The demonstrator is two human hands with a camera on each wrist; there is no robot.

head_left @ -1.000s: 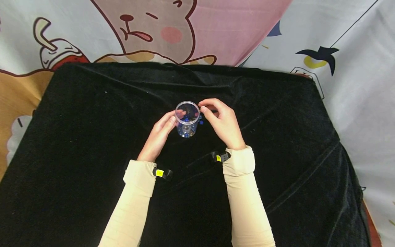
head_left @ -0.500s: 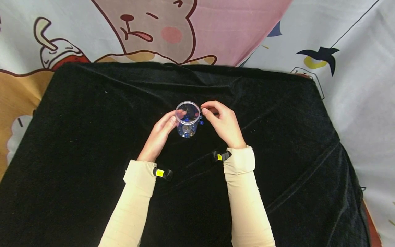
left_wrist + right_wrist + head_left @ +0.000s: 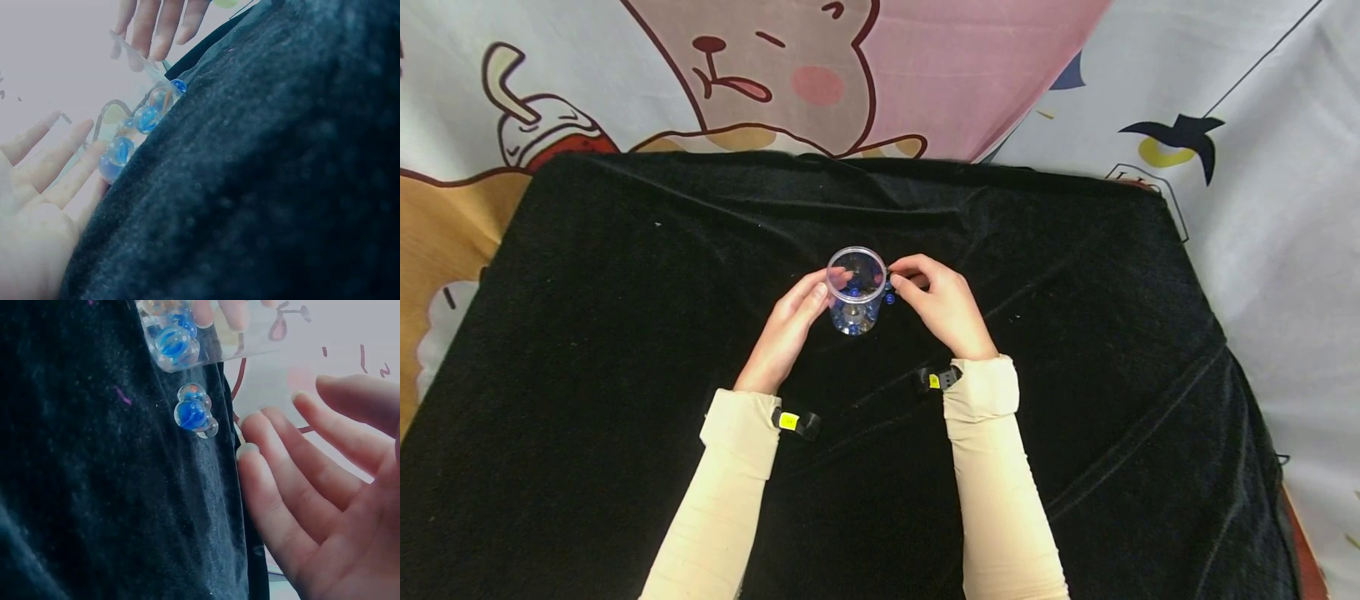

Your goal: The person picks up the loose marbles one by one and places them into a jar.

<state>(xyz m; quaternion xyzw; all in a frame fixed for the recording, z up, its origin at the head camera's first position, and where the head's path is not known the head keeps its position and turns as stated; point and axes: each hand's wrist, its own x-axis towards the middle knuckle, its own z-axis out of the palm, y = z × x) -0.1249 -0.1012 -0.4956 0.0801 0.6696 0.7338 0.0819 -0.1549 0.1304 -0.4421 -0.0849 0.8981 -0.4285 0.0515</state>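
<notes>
A clear plastic cup [image 3: 855, 275] stands on the black cloth, with several blue and clear glass marbles [image 3: 853, 317] inside. My left hand [image 3: 786, 325] holds the cup's left side, thumb in front and fingers behind, showing through the wall. Outside the cup, close to its right side, lie a few loose marbles [image 3: 192, 414], blue and clear. My right hand [image 3: 946, 304] is over these, its fingers bent and thumb apart from them; nothing shows between them. In the right wrist view the right fingers [image 3: 275, 494] are beside the loose marbles.
Black velvet cloth [image 3: 625, 375] covers the table, with creases at the back and right. Behind it hangs a printed cartoon curtain [image 3: 985, 75]. A dark strap with a yellow label [image 3: 787, 420] is on the left wrist.
My right hand has moved slightly down and toward the loose marbles beside the cup. The left hand and the cup stay in place.
</notes>
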